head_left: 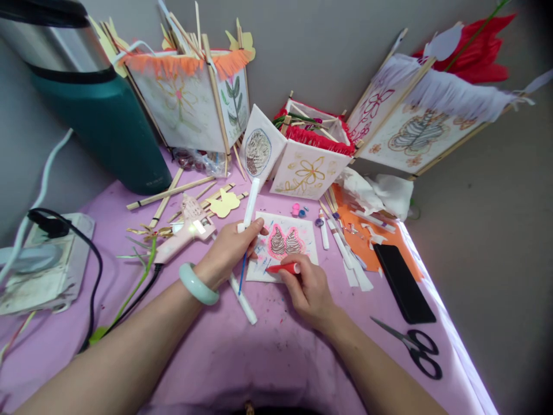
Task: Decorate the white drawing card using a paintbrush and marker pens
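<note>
My left hand [228, 249] is closed on a white marker tube [252, 199], which sticks up above the thumb. A thin blue stick [242, 275] points down below that hand; whether it belongs to the tube I cannot tell. My right hand [310, 288] pinches a red marker [283, 268], its tip at the lower part of a white square sheet [311, 221]. On the sheet are two brown striped shapes with pink outlines [285, 242], plus small blue and pink marks. The left fingertips are over the sheet's left edge. Another white marker [246, 305] lies below the left hand.
A pink glue gun [185, 236], wooden sticks [173, 193] and a teal bottle [103, 127] are at left. Decorated paper lanterns [177, 104] stand behind. On the right lie white markers [341, 242], orange paper [367, 253], a black phone [404, 282] and scissors [415, 346].
</note>
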The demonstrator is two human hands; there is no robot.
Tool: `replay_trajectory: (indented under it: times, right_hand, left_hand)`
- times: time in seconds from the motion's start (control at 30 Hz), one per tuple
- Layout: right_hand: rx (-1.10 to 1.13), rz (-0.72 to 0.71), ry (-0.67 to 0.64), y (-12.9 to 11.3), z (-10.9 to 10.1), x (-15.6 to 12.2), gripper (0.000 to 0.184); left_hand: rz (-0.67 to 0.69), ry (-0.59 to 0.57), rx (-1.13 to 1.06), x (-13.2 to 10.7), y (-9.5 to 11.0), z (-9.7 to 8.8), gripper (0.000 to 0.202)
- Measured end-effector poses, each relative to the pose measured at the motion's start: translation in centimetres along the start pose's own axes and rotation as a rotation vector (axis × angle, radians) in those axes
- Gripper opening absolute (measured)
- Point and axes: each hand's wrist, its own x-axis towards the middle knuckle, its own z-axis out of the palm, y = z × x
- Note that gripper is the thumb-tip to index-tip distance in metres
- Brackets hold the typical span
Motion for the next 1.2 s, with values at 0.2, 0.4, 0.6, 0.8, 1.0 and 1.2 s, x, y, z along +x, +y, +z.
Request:
replay_trajectory:
  times: [0.2,0.4,0.6,0.8,1.0,1.2]
  right_hand:
    - [0.022,0.019,0.032,0.1,-0.4,-0.1,0.006]
    - [-0.016,0.101,0.12,0.8,-1.0,0.2,0.007]
    - [-0.022,0.058,0.092,0.8,-0.7,0.1,0.01]
    - [-0.003,0.061,0.041,0.6,-0.8,0.1,0.008]
    - [0.059,0.085,-0.003,0.5,-1.2,0.0,0.003]
    - [-0.04,0.117,0.131,0.9,-1.2,0.3,0.005]
  left_hand:
    - [0.0,-0.004,0.005,0.1,-0.3,-0.1,0.035]
    - [0.011,-0.003,0.024,0.2,-0.4,-0.2,0.036]
    - [-0.002,0.001,0.029,0.2,-0.3,-0.1,0.037]
    - [-0.017,0.001,0.035,0.1,-0.1,-0.1,0.036]
    - [-0.019,-0.003,0.03,0.1,0.0,-0.1,0.035]
    - [-0.019,-0.013,0.035,0.0,0.2,0.0,0.034]
